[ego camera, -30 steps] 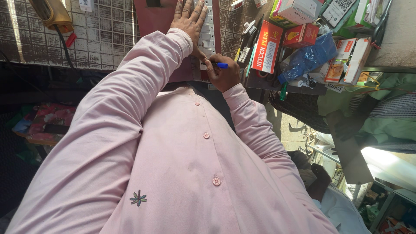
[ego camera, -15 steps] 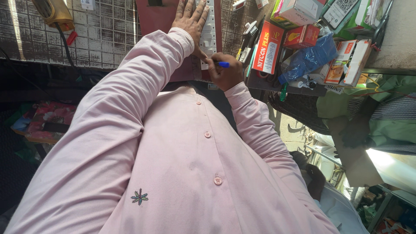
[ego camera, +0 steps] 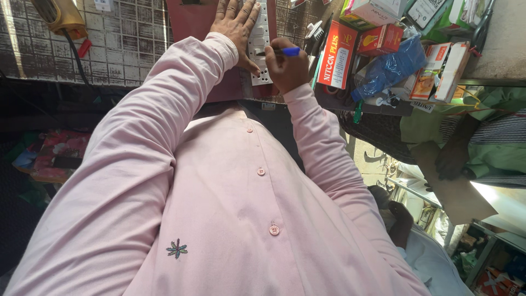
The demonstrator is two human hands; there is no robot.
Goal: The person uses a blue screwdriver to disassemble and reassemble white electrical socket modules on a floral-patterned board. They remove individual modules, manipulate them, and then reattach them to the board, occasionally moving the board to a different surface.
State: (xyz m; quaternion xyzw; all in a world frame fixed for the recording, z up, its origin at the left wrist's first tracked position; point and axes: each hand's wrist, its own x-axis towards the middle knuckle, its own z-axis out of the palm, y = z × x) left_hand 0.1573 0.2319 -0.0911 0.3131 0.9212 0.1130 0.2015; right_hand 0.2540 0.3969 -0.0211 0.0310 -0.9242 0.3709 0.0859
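My left hand [ego camera: 236,22] lies flat, fingers spread, on a white switch plate [ego camera: 263,66] that rests on a maroon board [ego camera: 189,22]. My right hand [ego camera: 286,70] is closed around a blue-handled tool [ego camera: 289,51], a pen or a screwdriver, whose tip points left at the plate beside my left thumb. The tip itself is hidden by my fingers. Both pink sleeves and my shirt front fill the lower frame.
A red carton [ego camera: 335,55], smaller boxes [ego camera: 383,38] and a blue plastic bag [ego camera: 390,68] crowd the counter to the right. A yellow tool with a black cord [ego camera: 57,16] lies on the tiled surface [ego camera: 120,49] at the left. Another person's hand [ego camera: 452,160], in a green sleeve, is at the right.
My right hand has moved up with the blue-handled tool, closer to the switch plate. My left hand stays pressed on the plate.
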